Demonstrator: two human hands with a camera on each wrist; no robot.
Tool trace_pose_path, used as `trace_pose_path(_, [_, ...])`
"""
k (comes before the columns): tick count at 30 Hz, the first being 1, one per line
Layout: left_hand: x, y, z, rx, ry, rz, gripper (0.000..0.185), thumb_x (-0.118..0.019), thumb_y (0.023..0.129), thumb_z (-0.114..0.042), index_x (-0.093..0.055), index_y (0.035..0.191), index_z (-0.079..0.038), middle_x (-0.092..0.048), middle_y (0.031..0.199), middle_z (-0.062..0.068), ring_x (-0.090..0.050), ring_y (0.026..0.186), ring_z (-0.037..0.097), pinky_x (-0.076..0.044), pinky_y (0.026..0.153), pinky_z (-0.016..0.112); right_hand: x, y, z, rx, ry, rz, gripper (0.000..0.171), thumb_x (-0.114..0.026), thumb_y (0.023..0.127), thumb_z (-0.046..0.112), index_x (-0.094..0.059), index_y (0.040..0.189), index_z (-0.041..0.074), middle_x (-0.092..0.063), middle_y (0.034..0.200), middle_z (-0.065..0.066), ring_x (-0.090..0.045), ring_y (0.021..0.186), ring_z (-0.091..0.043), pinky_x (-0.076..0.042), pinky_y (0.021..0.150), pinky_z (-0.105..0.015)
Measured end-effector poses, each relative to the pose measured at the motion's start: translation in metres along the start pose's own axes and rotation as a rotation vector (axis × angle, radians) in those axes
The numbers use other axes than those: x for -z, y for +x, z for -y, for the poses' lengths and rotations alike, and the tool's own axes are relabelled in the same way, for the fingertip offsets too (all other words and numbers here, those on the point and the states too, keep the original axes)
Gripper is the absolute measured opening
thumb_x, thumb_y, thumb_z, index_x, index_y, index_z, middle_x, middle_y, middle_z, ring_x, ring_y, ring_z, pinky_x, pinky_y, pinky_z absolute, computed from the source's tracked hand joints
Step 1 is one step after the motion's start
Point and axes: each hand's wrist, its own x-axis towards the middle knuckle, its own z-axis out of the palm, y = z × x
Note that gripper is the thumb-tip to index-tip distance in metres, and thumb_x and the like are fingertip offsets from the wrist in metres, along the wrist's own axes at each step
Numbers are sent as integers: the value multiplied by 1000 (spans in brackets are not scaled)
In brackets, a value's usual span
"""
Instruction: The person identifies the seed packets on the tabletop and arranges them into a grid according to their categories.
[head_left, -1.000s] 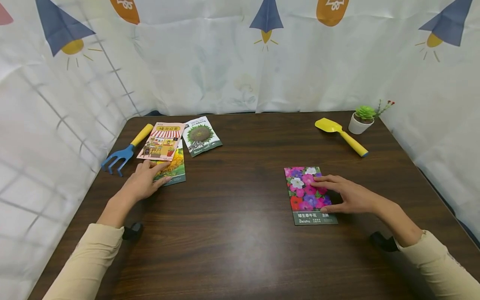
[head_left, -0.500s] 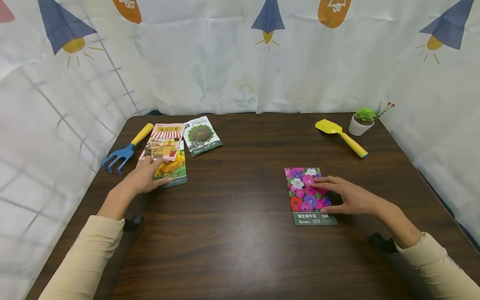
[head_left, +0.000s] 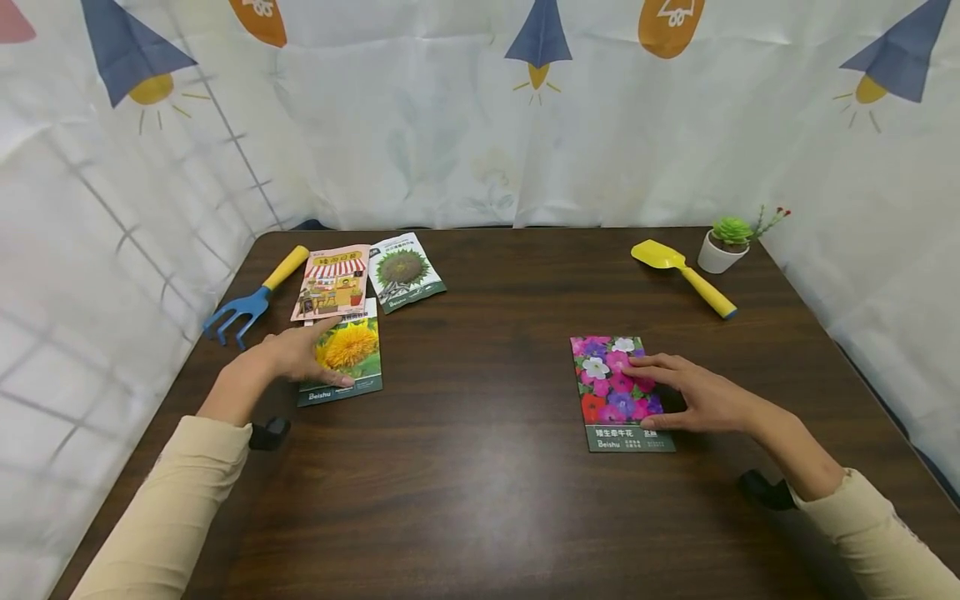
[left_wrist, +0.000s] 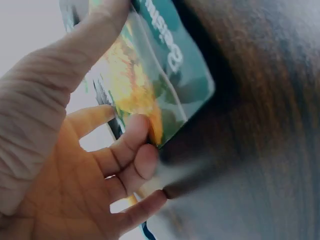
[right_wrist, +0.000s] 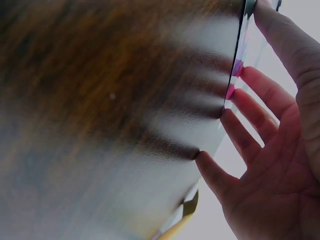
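Left hand [head_left: 288,358] pinching the yellow-sunflower seed packet [head_left: 345,358] at its left edge, just below the pink shop-front packet [head_left: 333,282], right hand [head_left: 693,396] spread flat on the mixed-flower seed packet [head_left: 613,392], open dark wooden table [head_left: 480,433] between the two.

Sunflower packet [head_left: 347,353]: yellow bloom, green border. Petunia packet [head_left: 611,383]: pink, purple, white flowers. Desk [head_left: 480,467]: dark brown woodgrain. Rake [head_left: 251,298]: blue, yellow handle.
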Motion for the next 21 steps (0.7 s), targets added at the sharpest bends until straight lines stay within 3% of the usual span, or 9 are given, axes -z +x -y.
trace_pose_path(3, [0,0,-1,26,-31,47,134,-81,67,-75,-17,162,-5,-34,151,43,-36,135,63,-32,103,76,0,0,0,-4,4,4,80,-76,87,55,-51,151,13,-45,154,-16,-43,137,-45,-42,103,-69])
trace_pose_path(7, [-1,-2,-3,14,-49,55,136,-82,65,-75,-19,161,-4,-33,151,43,-36,135,62,-39,102,72,0,0,-1,0,4,6,80,-75,88,55,-52,151,12,-44,154,-16,-42,138,-45,-41,104,-69])
trace_pose_path(15, [-6,-11,-12,38,-55,64,135,-82,65,-75,-21,161,-3,-32,150,44,-32,136,63,-38,100,74,2,1,-2,-11,8,9,80,-76,87,55,-50,152,15,-44,155,-15,-42,138,-45,-41,104,-69])
trace_pose_path(21, [-13,-20,-24,11,-5,-1,132,-85,61,-74,-30,159,-3,-36,135,42,-29,119,53,-46,87,66,0,2,-2,3,13,4,79,-76,88,53,-51,152,14,-45,155,-15,-42,138,-45,-40,104,-70])
